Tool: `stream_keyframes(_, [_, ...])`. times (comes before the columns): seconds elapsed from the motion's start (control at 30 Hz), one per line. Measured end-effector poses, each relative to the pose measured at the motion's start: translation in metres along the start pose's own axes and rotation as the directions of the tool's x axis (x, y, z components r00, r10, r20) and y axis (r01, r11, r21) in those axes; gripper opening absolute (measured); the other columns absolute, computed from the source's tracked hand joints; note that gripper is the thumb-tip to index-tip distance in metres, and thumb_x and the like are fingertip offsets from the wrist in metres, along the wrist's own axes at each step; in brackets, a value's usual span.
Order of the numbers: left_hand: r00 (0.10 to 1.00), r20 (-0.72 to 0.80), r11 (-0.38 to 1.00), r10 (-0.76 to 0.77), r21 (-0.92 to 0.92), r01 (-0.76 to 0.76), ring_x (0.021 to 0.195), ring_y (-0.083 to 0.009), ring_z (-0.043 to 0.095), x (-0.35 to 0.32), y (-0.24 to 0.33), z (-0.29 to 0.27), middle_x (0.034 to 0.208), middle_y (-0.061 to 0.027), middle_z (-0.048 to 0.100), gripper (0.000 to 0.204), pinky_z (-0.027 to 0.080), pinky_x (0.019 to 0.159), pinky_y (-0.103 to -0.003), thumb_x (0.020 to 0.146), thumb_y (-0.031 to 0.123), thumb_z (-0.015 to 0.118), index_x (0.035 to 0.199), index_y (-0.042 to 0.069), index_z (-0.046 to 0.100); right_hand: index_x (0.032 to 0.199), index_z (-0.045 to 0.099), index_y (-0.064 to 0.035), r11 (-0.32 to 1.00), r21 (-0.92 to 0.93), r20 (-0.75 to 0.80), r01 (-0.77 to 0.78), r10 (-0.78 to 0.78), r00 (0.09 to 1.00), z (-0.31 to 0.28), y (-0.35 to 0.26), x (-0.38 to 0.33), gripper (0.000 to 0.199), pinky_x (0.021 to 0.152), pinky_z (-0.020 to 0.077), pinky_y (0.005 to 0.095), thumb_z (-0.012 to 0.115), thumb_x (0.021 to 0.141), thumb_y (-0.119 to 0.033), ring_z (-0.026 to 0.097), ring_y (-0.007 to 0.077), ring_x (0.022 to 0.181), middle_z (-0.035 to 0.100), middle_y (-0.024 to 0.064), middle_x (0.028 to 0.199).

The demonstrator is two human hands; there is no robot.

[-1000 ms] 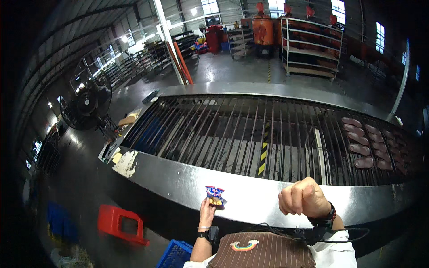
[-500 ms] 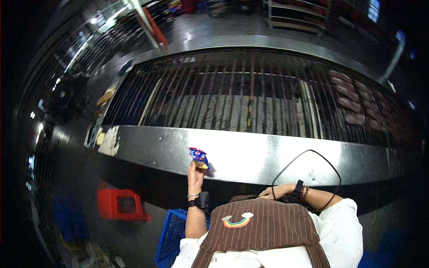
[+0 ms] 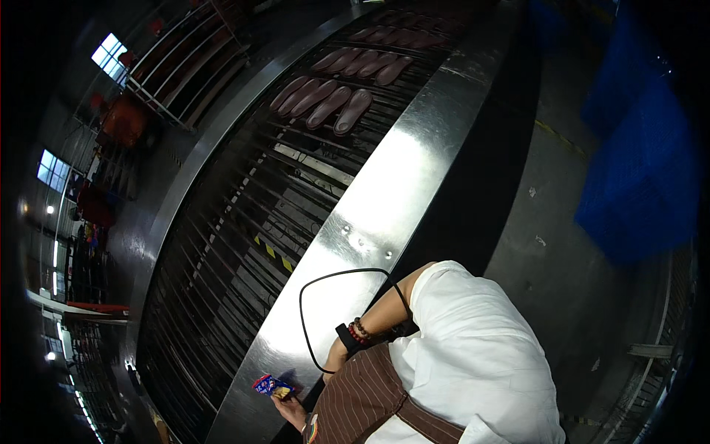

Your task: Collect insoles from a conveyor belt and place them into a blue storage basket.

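A small crinkled packet (image 3: 268, 385), blue with red and yellow, is in my left hand (image 3: 290, 411) at the lower edge of the view. That hand is closed on the packet's lower end, just over the metal rim (image 3: 347, 237) of the roller conveyor. My right hand (image 3: 336, 361) is bent in against the brown striped apron (image 3: 360, 392). Its fingers are hidden behind the apron cloth, so what they hold, if anything, does not show. Dark bands and beads circle the right wrist. A black cord loop (image 3: 302, 311) hangs in front of the right forearm.
Rows of reddish-brown shoe soles (image 3: 322, 107) lie on the conveyor bars (image 3: 222, 244) farther up. Blue plastic crates (image 3: 643, 177) stand on the floor at right. Beyond the conveyor stand a metal rack (image 3: 188, 66) and an orange machine (image 3: 124, 120).
My view has swung to the right, bringing the soles and the blue crates in. The packet is still in my left hand, and my right hand stays at the apron.
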State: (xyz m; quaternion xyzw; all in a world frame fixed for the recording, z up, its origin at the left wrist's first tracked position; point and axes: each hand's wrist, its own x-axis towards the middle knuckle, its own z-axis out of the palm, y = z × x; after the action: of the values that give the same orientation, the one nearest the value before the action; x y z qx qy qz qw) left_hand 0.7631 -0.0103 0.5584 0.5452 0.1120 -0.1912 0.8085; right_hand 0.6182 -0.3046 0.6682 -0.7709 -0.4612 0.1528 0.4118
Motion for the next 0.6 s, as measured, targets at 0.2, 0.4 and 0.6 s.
stream_keyframes(0.2, [0.998,0.02,0.998,-0.059,-0.017,0.059,0.1,-0.0187,0.049,0.007,0.002,-0.026,0.111,-0.0078,0.051,0.045,0.037,0.086,-0.032,0.083,0.034,0.053,0.114,0.003,0.045,0.102,0.059,-0.0025,0.999,0.008,0.074,0.049,-0.05,0.996,0.0,-0.014,-0.011,0.031,0.077,0.0441,0.0373,0.055,0.079,-0.023,0.056,0.0258,0.088,0.059,0.0168,0.097])
stream_keyframes(0.4, [0.999,-0.03,0.999,0.027,0.041,-0.026,0.093,-0.018,0.052,-0.011,0.005,0.003,0.1,-0.0048,0.056,0.039,0.042,0.08,-0.032,0.082,0.037,0.055,0.105,0.006,0.051,0.101,0.059,-0.0018,0.998,0.04,0.129,0.058,-0.063,0.99,-0.019,-0.027,-0.026,0.03,0.075,0.0448,0.0365,0.055,0.08,-0.023,0.057,0.0249,0.085,0.06,0.0164,0.095])
stream_keyframes(0.6, [0.973,-0.206,0.983,0.101,0.168,-0.066,0.054,-0.0113,0.049,-0.022,0.01,0.042,0.07,-0.0036,0.053,0.028,0.038,0.045,-0.02,0.089,0.03,0.043,0.094,0.004,0.053,0.1,0.059,-0.001,0.999,0.036,0.121,0.035,-0.039,0.992,-0.026,-0.04,-0.026,0.03,0.073,0.0455,0.0358,0.055,0.081,-0.023,0.058,0.0239,0.082,0.061,0.0159,0.092])
